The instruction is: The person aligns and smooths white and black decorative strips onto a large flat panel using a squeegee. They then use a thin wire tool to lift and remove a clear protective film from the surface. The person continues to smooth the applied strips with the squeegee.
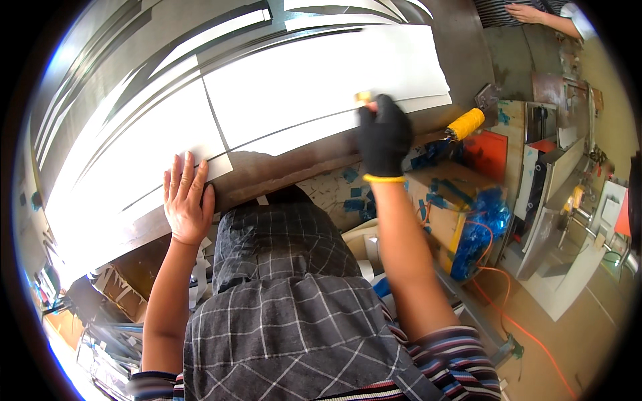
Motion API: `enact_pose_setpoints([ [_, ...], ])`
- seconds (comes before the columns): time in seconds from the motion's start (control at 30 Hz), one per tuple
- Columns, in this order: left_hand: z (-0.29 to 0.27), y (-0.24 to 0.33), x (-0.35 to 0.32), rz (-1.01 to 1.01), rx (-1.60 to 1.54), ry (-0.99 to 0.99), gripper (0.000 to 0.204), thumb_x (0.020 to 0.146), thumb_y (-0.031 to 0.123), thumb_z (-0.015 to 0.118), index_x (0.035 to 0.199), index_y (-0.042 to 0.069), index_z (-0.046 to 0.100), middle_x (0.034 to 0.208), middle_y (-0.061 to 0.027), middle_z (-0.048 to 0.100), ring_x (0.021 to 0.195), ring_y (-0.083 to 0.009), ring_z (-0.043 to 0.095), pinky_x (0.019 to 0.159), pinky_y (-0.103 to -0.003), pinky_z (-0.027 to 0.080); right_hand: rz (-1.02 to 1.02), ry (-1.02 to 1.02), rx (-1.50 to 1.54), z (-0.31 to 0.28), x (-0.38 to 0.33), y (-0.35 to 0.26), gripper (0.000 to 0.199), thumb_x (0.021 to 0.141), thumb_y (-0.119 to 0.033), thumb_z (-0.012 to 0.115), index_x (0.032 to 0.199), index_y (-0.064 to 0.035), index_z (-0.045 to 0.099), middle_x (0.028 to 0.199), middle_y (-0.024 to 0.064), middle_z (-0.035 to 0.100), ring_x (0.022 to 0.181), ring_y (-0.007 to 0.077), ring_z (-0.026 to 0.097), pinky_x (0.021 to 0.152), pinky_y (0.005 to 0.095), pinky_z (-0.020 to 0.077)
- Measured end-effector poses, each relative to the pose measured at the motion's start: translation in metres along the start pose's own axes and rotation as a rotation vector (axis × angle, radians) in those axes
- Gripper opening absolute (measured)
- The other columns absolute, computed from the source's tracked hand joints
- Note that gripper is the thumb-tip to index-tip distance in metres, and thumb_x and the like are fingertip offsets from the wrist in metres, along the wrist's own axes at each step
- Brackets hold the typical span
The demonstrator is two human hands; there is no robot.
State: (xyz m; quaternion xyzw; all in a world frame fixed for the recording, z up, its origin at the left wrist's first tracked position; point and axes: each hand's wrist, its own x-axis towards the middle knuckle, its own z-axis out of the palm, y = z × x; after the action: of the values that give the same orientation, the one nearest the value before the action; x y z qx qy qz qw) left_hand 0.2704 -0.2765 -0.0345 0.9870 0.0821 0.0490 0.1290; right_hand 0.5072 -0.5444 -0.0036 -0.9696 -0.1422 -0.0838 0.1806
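My bare left hand [186,208] lies flat with its fingers spread on the near edge of the left white sheet [150,127]. My right hand [385,137], in a black glove with a yellow cuff, is closed around a small yellow object [363,97]. Only the tip of that object shows past the thumb, and motion blurs it, so its kind is unclear. The glove is over the near edge of the right white sheet [314,83]. A dark line runs lengthwise along this sheet near its front, and a narrow gap parts it from the left sheet.
White and dark strips [221,30] lie along the far side of the brown table [471,60]. A yellow roll [465,123] rests at its right end. Below stand a cardboard box [431,190] with blue film and leaning panels. An orange cord [531,334] crosses the floor. Another person's hand [525,13] shows top right.
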Motion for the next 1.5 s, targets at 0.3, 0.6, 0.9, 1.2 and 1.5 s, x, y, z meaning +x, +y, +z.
enact_pose_setpoints([
  [0.3, -0.003, 0.002, 0.003, 0.000, 0.000, -0.001, 0.045, 0.084, 0.011, 0.059, 0.129, 0.010, 0.058, 0.143, -0.0152, 0.045, 0.137, -0.0357, 0.035, 0.112, -0.051, 0.025, -0.028, -0.038, 0.015, 0.005, -0.012, -0.017, 0.016, 0.082, -0.019, 0.064, 0.075, -0.0075, 0.057, 0.071, 0.0116, 0.063, 0.066, 0.0315, 0.062, 0.060, 0.0394, 0.0487],
  [0.6, -0.001, 0.002, 0.001, 0.005, 0.014, 0.010, 0.045, 0.083, 0.011, 0.060, 0.128, 0.009, 0.059, 0.142, -0.0151, 0.047, 0.137, -0.0360, 0.037, 0.112, -0.051, 0.025, 0.070, -0.052, 0.116, 0.001, -0.011, -0.002, 0.018, 0.082, -0.024, 0.066, 0.077, -0.0080, 0.059, 0.074, 0.0108, 0.064, 0.071, 0.0300, 0.063, 0.064, 0.0378, 0.0493],
  [0.9, -0.004, 0.003, 0.000, -0.006, 0.033, -0.015, 0.049, 0.081, 0.012, 0.061, 0.130, 0.009, 0.057, 0.144, -0.0148, 0.045, 0.138, -0.0371, 0.033, 0.113, -0.052, 0.021, 0.323, 0.168, 0.076, -0.009, 0.016, 0.051, 0.023, 0.085, -0.027, 0.064, 0.080, -0.0045, 0.060, 0.076, 0.0124, 0.065, 0.069, 0.0279, 0.064, 0.062, 0.0350, 0.0505],
  [1.2, -0.014, -0.008, -0.013, -0.093, -0.021, -0.151, 0.061, 0.084, 0.020, 0.058, 0.141, 0.009, 0.042, 0.151, -0.0143, 0.033, 0.143, -0.0346, 0.024, 0.115, -0.052, 0.014, 0.352, 0.053, 0.291, -0.021, -0.032, 0.009, 0.029, 0.087, -0.031, 0.060, 0.076, -0.0053, 0.058, 0.072, 0.0138, 0.063, 0.064, 0.0294, 0.060, 0.060, 0.0355, 0.0470],
  [1.5, -0.009, -0.004, -0.020, -0.112, 0.006, -0.161, 0.066, 0.084, 0.022, 0.058, 0.145, 0.007, 0.036, 0.152, -0.0156, 0.032, 0.143, -0.0342, 0.023, 0.116, -0.051, 0.013, 0.258, 0.026, 0.234, -0.006, -0.042, -0.010, 0.024, 0.088, -0.027, 0.062, 0.079, -0.0048, 0.058, 0.069, 0.0146, 0.061, 0.062, 0.0279, 0.062, 0.058, 0.0350, 0.0475],
])
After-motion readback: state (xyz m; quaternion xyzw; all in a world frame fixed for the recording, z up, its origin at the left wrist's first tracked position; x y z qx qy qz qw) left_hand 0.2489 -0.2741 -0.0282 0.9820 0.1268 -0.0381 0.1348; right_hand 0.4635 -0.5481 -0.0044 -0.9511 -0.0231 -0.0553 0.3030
